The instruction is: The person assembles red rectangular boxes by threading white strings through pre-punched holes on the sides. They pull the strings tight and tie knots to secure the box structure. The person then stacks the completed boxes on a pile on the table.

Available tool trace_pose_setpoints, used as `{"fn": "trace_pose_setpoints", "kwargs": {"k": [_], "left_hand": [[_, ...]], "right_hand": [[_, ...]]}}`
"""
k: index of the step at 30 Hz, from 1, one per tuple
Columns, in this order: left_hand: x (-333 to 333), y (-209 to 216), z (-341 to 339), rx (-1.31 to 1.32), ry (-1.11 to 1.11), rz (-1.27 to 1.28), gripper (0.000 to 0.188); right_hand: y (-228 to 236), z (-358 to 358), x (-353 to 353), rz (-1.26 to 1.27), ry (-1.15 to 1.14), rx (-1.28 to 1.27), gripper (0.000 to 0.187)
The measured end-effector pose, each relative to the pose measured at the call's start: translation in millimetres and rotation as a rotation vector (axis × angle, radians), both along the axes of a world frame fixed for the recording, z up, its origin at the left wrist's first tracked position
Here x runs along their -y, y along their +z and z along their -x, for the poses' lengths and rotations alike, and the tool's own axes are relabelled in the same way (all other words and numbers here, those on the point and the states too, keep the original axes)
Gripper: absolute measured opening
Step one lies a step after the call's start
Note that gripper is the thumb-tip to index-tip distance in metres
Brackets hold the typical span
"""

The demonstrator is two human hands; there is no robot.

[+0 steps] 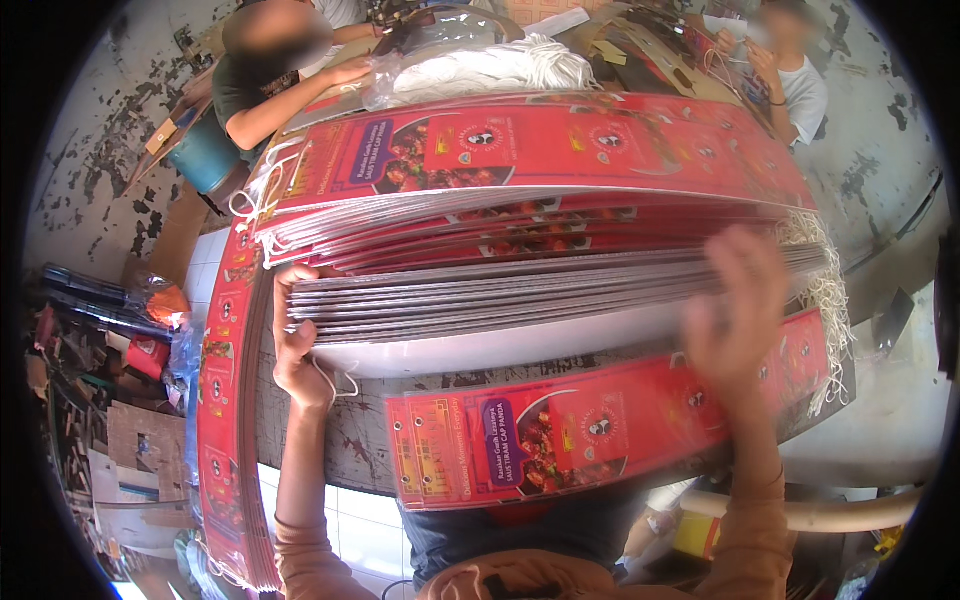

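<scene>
My left hand (pixel 298 350) is closed round the left end of a thick stack of long, thin boards (pixel 500 298), its thumb on the near side. The stack stands on its long edge, with grey-white edges up and a plain white face toward me. Blurred by motion, my right hand (pixel 738 310) is raised at the stack's right part with its fingers apart; whether it touches the boards I cannot tell. Closer to me lie red printed boards (pixel 640 425) with eyelets at their left end. A loop of white cord (pixel 345 383) hangs by my left wrist.
Behind the stack, more red printed boards (pixel 545 150) lie in a bowed pile with white cords (pixel 262 195) at the left. Another red pile (pixel 225 400) runs along the left. Cord ends (pixel 828 300) hang at right. Beyond is a white cord bundle (pixel 500 72). Two people sit across.
</scene>
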State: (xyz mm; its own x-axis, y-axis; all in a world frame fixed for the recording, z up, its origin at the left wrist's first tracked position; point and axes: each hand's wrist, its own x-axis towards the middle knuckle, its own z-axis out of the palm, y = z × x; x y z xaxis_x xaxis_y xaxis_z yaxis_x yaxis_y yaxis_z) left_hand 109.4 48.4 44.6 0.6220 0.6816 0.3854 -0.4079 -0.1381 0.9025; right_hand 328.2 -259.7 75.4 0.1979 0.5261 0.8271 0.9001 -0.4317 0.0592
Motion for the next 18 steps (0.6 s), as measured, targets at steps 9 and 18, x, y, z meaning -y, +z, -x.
{"fn": "trace_pose_setpoints", "kwargs": {"k": [9, 18], "left_hand": [[1, 1, -6, -0.001, 0.010, 0.039, 0.056], [-1, 1, -6, 0.045, -0.058, 0.149, 0.059]], "right_hand": [[-5, 31, -17, 0.316, 0.195, -0.033, 0.048], [-6, 35, -13, 0.289, 0.158, 0.085, 0.040]]}}
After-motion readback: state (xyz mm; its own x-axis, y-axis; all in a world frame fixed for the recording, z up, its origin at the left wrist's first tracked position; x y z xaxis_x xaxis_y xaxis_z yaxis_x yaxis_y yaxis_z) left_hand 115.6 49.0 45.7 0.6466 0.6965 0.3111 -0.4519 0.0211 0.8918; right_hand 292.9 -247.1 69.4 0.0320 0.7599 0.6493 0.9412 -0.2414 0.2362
